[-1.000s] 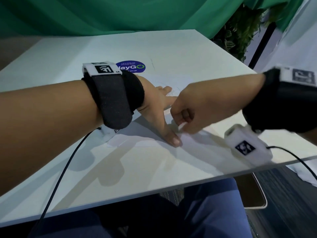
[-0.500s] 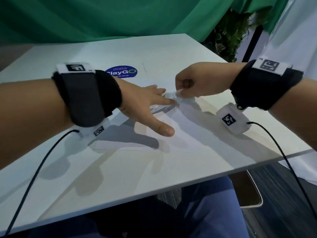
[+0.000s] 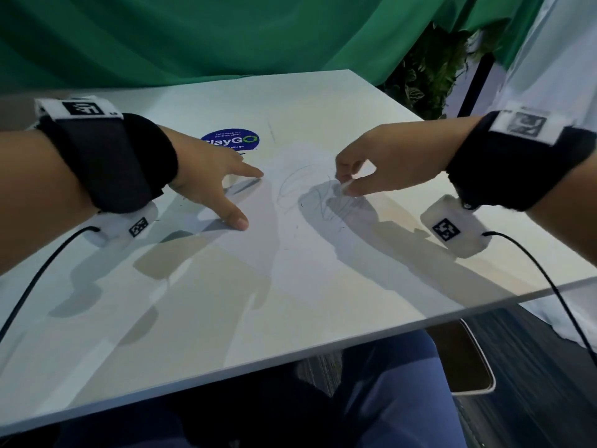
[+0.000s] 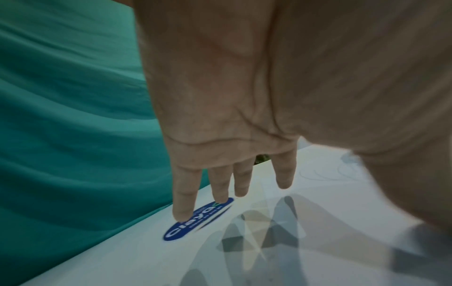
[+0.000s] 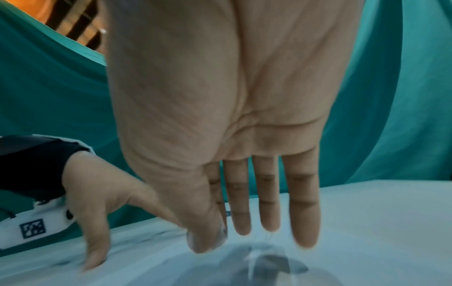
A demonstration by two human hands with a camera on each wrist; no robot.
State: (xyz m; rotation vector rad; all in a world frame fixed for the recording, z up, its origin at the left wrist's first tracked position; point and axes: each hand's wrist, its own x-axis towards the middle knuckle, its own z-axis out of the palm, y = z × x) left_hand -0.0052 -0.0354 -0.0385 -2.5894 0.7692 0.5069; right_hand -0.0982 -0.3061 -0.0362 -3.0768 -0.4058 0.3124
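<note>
A white sheet of paper point(image 3: 290, 240) with faint pencil scribbles point(image 3: 303, 185) lies on the white table point(image 3: 193, 318). My left hand point(image 3: 210, 185) presses flat on the sheet's left part, fingers straight and spread, thumb point(image 3: 239, 221) pointing toward me. In the left wrist view its fingers point(image 4: 220, 183) reach down to the tabletop. My right hand point(image 3: 344, 185) hovers over the scribbles and pinches a small white piece point(image 3: 343, 188), seemingly an eraser, between thumb and forefinger. In the right wrist view the thumb point(image 5: 208, 236) lies against the forefinger while the other fingers hang straight.
A blue round ClayGO sticker point(image 3: 230, 140) sits on the table just beyond my left hand. Green cloth point(image 3: 226, 37) hangs behind the table and a plant point(image 3: 429, 69) stands at the far right corner. Black cables point(image 3: 549, 286) trail from both wrists over the near table edge point(image 3: 323, 350).
My right hand moved from beside my left thumb to the far side of the sheet, then right over the scribbles, still pinching the white piece. My left hand stayed flat on the paper.
</note>
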